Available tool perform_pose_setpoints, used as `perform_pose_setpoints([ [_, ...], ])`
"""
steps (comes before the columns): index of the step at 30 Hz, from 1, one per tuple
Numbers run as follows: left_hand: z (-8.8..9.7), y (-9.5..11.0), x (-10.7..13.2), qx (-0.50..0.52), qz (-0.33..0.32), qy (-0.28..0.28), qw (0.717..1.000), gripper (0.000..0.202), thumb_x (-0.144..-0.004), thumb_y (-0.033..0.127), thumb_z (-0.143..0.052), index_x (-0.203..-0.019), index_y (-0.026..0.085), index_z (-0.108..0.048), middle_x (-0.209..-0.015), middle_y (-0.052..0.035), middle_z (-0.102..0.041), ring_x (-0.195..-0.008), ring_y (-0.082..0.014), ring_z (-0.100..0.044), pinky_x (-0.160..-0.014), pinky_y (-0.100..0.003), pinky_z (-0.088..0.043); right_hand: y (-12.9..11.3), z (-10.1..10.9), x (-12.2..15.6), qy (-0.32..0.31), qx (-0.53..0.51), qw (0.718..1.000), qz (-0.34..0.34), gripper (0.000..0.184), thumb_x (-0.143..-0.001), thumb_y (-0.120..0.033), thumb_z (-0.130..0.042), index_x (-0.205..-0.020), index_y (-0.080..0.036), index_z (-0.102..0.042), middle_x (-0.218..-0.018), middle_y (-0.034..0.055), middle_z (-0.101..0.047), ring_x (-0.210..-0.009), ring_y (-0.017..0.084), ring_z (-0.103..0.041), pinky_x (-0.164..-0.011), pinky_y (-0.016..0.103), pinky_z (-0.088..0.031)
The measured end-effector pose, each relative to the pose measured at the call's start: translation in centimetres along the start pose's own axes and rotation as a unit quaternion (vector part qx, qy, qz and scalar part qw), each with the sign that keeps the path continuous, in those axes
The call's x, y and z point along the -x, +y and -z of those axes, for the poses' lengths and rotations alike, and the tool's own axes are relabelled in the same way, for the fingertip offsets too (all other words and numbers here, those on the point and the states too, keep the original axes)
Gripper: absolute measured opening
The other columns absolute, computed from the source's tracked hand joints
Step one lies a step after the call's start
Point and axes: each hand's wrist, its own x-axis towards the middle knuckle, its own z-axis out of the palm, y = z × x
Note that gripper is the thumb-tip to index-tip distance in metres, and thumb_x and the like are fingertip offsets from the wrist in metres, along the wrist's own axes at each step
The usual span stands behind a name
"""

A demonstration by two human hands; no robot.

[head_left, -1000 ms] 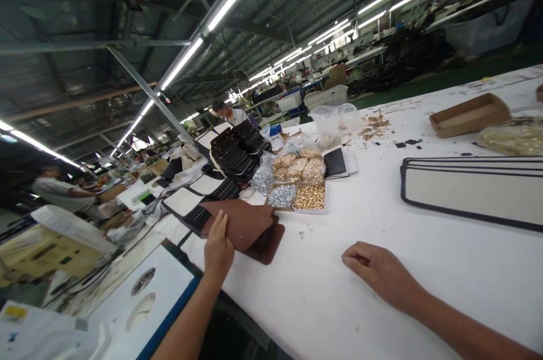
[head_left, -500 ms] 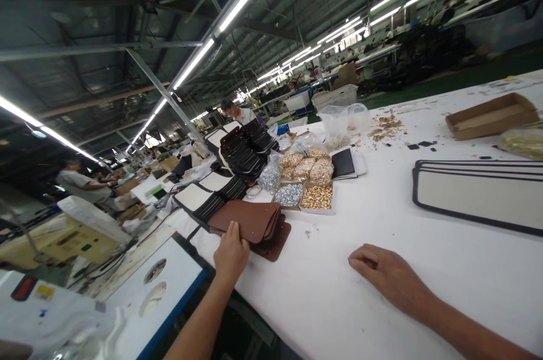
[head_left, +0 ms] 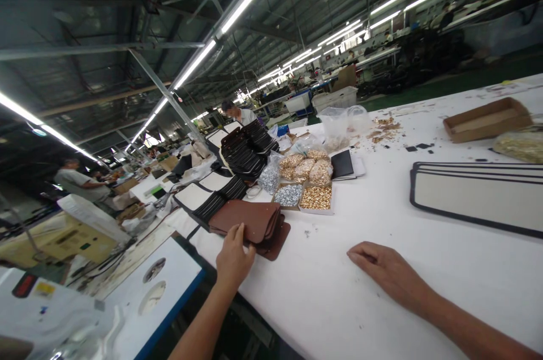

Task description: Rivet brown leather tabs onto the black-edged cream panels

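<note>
My left hand (head_left: 235, 257) is at the near edge of a stack of brown leather panels (head_left: 250, 217). Its fingertips lie over the edge of the upper panels and the thumb is at their side, so it looks closed on them. Lower brown panels stick out to the right beneath. My right hand (head_left: 384, 269) rests loosely curled on the white table (head_left: 326, 275); whatever its fingers might hold is hidden. Beyond the brown stack are open boxes of silver studs (head_left: 289, 195) and gold studs (head_left: 316, 198).
Stacks of black-edged panels (head_left: 244, 151) stand behind the brown ones. Bags of gold pieces (head_left: 306, 168) sit behind the boxes. To the right lie long black-edged panels (head_left: 479, 196) and a cardboard tray (head_left: 487, 120). A white machine (head_left: 55, 315) is at left. A co-worker (head_left: 241, 113) is beyond.
My left hand has shifted slightly right along the edge of the brown panels, with its thumb further from the fingers. My right hand has stayed nearly still.
</note>
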Motion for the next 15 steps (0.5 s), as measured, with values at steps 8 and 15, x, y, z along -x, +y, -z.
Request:
perform_pose_setpoints([
  [8, -2.6, 5.0, 7.1, 0.219, -0.119, 0.008, 0.968, 0.043, -0.095, 0.032, -0.054, -0.138, 0.032, -0.053, -0.121, -0.0063, -0.068, -0.061, -0.0156, -0.064, -0.065, -0.03, -0.06, 1.4, 6.8, -3.0, 0.173, 0.037, 0.984, 0.001, 0.041, -0.098, -0.049, -0.04, -0.097, -0.023, -0.072, -0.09, 0.0024, -0.075, -0.081, 0.019, -0.07, -0.076, 0.031, -0.054],
  [15, -3.2, 11.1, 10.8, 0.366, -0.164, -0.046, 0.915, 0.027, -0.092, 0.021, -0.054, -0.114, 0.029, -0.069, -0.103, -0.0077, -0.073, -0.09, -0.0232, -0.073, -0.079, -0.033, -0.06, 5.1, 14.7, -2.1, 0.358, 0.262, 0.896, -0.021, 0.048, -0.084, -0.059, -0.063, -0.108, -0.019, -0.073, -0.139, 0.022, -0.059, -0.139, 0.044, -0.043, -0.112, 0.06, -0.029],
])
